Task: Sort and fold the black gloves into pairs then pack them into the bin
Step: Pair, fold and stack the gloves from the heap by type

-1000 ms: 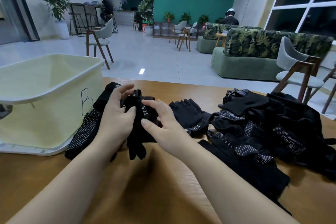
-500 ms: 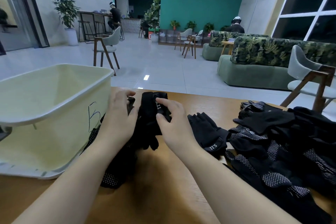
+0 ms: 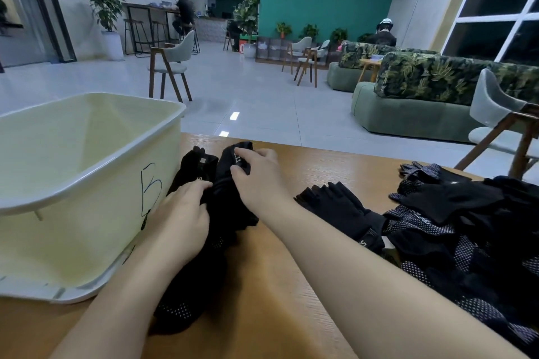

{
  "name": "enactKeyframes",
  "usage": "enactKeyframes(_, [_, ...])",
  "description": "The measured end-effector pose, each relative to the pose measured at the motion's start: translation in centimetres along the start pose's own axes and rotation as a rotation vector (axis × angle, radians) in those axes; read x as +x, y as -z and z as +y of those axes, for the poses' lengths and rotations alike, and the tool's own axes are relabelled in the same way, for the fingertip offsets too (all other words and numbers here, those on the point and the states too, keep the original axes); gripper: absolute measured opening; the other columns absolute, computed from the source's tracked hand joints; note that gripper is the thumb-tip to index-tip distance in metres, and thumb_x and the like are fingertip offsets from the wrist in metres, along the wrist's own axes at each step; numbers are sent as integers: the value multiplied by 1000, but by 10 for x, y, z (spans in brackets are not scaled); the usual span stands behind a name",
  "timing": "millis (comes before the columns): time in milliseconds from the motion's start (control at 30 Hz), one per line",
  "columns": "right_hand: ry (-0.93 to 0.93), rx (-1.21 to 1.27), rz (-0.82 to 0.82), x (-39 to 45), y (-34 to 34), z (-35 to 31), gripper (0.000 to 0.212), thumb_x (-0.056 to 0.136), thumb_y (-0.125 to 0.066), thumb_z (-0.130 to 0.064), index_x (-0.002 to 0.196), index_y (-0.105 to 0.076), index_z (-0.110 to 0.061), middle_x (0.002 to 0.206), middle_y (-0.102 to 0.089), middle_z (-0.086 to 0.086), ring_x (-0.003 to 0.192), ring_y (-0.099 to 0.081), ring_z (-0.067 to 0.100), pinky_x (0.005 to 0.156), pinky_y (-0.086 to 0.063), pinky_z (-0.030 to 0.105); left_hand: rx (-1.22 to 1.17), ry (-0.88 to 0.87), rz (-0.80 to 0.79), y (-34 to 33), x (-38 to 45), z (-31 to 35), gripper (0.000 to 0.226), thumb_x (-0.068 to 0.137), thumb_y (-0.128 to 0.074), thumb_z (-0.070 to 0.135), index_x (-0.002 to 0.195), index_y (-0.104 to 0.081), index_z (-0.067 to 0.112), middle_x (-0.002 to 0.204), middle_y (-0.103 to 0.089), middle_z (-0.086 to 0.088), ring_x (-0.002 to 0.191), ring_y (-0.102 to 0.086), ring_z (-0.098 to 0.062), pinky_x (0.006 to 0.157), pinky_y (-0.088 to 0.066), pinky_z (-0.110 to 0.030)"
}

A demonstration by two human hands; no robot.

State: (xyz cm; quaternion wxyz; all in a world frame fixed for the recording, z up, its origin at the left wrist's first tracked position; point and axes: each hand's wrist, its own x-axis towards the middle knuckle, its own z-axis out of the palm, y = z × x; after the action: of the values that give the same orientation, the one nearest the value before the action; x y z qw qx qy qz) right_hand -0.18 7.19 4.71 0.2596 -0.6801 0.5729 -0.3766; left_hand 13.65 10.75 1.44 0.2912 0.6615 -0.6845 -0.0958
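A bundle of black gloves (image 3: 224,201) sits on the wooden table (image 3: 291,285), held between both hands just beside the bin. The right hand (image 3: 256,181) pinches the upper cuff of the bundle, thumb on the near side and fingers curled over the far edge, where a small white printed label shows. The left hand (image 3: 180,221) grips the lower part of the same bundle, its fingers curled round the fabric and its thumb lying across the top. Beneath the left wrist more black glove fabric with white grip dots (image 3: 178,306) trails toward the near edge of the table.

Immediately to the left of the grip stands the pale yellow bin (image 3: 87,178), its side wall marked with a hand-drawn letter B; the held bundle touches or nearly touches that wall. To the right of the grip, apart from it, a single black fingerless glove (image 3: 341,210) lies flat. Further right still is a loose heap of black gloves (image 3: 466,230), many with dotted palms, spreading to the table's right edge.
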Motion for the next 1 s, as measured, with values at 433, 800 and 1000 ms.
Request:
enactKeyframes(433, [-140, -322, -109, 9, -4, 21, 33, 99, -44, -25, 129, -52, -14, 127, -34, 9, 92, -58, 32, 83, -48, 35, 3, 24, -7, -2, 2, -1, 55, 96, -44, 21, 148, -26, 18, 155, -26, 5, 140, -27, -16, 110, -24, -31])
enactKeyframes(800, [-133, -153, -121, 4, -6, 26, 46, 101, -38, -37, 145, -38, -22, 143, -32, 9, 125, -45, 26, 103, -36, 33, 12, -113, -54, 3, -6, 3, 38, 98, -39, 40, 134, -47, 39, 156, -22, 4, 146, -8, -18, 115, -14, -36])
enactKeyframes(1000, [-59, 11, -91, -8, 2, 27, 43, 97, -46, -34, 137, -39, -20, 136, -48, 0, 124, -44, 15, 93, -33, 23, 143, -193, -83, 8, -11, 12, 70, 76, -16, 63, 130, -53, 38, 147, -38, 16, 145, -15, -15, 112, -17, -36])
